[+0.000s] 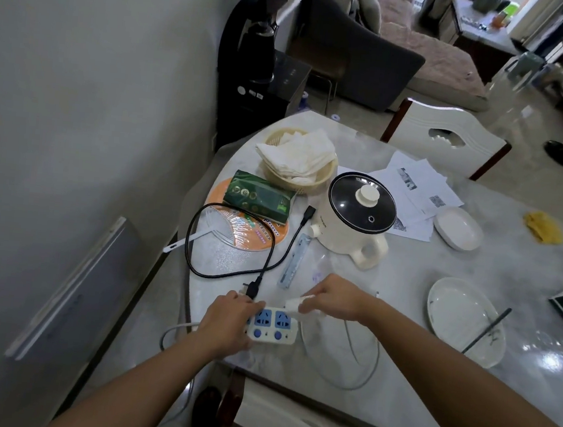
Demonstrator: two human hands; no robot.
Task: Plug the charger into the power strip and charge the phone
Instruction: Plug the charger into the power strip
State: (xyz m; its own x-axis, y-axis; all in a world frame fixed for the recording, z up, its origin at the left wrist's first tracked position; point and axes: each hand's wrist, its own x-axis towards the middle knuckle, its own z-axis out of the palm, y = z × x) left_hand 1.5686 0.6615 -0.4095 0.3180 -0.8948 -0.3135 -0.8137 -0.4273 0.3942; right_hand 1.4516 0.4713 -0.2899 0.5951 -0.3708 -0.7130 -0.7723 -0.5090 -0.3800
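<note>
A white power strip [276, 328] with blue sockets lies near the table's front left edge. My left hand [226, 321] presses down on its left end and covers part of it. My right hand [332, 299] pinches a small white charger [293, 304] just above the strip's far right corner. The charger's white cable [358, 365] loops over the table below my right wrist. No phone shows in view.
A black cord and plug [254, 288] lie just behind the strip. Farther back stand a cream electric pot [355, 217], a green packet [257, 200], an orange fan, and a basket of napkins [295, 159]. At right are a white plate [465, 320] with chopsticks, a white dish, papers and a chair.
</note>
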